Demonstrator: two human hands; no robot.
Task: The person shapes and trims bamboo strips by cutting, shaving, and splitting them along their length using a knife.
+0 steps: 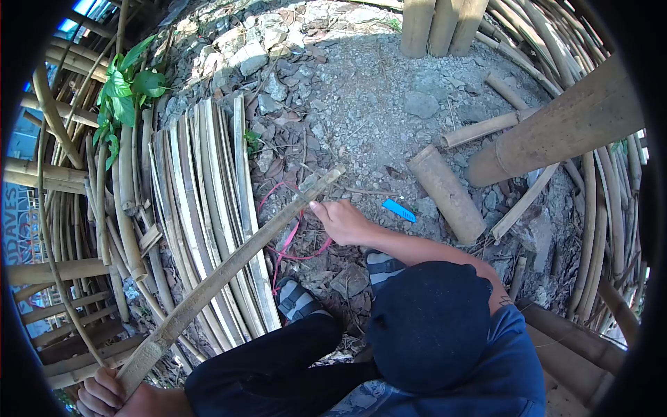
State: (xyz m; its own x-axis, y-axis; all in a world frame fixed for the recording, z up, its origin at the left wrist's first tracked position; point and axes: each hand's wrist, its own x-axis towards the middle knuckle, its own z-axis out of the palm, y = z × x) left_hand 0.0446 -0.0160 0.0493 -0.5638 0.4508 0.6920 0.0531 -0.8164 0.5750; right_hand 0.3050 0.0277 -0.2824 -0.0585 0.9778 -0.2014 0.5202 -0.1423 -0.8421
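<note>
A long split bamboo strip [240,260] runs diagonally from the lower left to the middle of the head view. My left hand [104,395] is wrapped round its lower end. Near the upper end, my right hand [340,221] is closed on the strip's edge, its fingers partly hidden. Under the strip lies a row of split bamboo slats [198,174], side by side on the ground. Pink string [288,243] is looped on the ground beside the slats. A small blue object [399,210] rests on the gravel to the right of my right hand.
A short bamboo piece [448,194] lies on the right, near a thick bamboo pole [556,121]. Bamboo posts [445,24] stand at the top. A leafy plant [121,87] and stacked bamboo border the left. A dark cap [431,326] fills the lower middle.
</note>
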